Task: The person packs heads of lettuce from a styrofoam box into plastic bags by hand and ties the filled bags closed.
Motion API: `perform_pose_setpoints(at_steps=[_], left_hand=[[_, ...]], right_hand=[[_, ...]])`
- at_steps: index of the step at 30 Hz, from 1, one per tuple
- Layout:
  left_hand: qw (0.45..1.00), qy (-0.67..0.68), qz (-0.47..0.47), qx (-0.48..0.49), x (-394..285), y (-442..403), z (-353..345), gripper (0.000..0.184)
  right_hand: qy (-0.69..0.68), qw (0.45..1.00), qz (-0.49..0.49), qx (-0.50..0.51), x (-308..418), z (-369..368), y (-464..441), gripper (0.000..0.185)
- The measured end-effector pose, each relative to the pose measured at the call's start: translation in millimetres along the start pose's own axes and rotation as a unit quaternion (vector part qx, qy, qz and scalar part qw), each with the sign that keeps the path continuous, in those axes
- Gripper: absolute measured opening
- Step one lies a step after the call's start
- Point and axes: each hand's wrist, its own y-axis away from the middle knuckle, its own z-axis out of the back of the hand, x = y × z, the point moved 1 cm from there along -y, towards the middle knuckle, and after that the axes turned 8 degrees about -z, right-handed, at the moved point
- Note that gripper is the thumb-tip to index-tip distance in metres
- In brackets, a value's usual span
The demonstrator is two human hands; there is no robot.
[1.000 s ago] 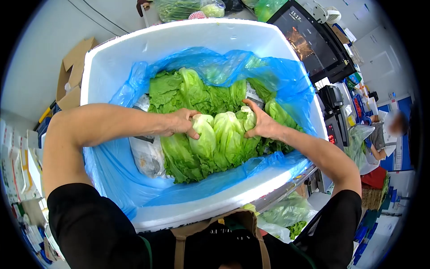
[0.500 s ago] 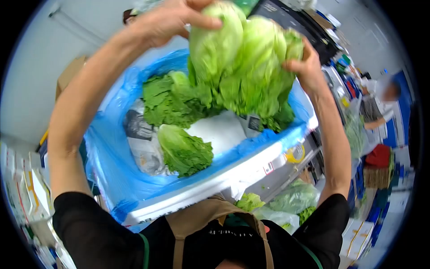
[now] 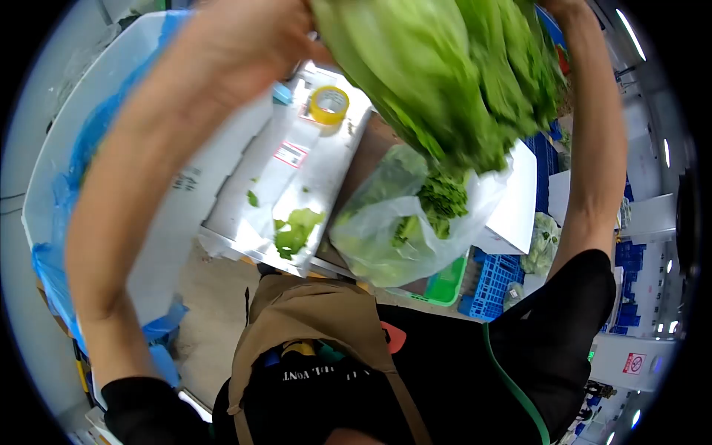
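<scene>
A bunch of green lettuce heads [image 3: 437,67] hangs at the top of the head view, smeared by motion, with its leafy ends pointing down and to the right. My left hand [image 3: 278,37] grips its left side, blurred, fingers partly behind the lettuce. At the right side, near the top edge, my right hand [image 3: 561,6] holds it too, though most of that hand is cut off or covered by leaves. Below the lettuce lies a clear plastic bag [image 3: 378,245] with leafy greens [image 3: 443,200] showing at its mouth.
A metal worktop [image 3: 245,200] carries a yellow tape roll [image 3: 328,105], a labelled strip and a loose lettuce leaf [image 3: 297,231]. The white box with blue lining [image 3: 63,200] stands at left. A white foam box [image 3: 515,200], blue crate [image 3: 493,282] and green crate [image 3: 449,282] are at right.
Both hands have carried the lettuce from above the blue-lined box to the right, over the bag. My view has turned right with them, so the box now sits at the left.
</scene>
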Motion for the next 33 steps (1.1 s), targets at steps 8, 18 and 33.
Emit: perform_pose_setpoints(at_steps=[8,18,33], left_hand=[[0.900,0.385,0.199,-0.034,198,7,-226,0.051],[0.711,0.602,0.285,-0.226,354,139,-317,0.080],[0.546,0.512,0.244,-0.616,367,258,-295,0.041]], right_hand=[[-0.057,0.962,-0.193,0.186,-220,-10,147,0.084],[0.220,0.802,-0.304,0.464,-300,-174,154,0.095],[0.256,0.769,0.159,0.563,-226,-481,89,0.056]])
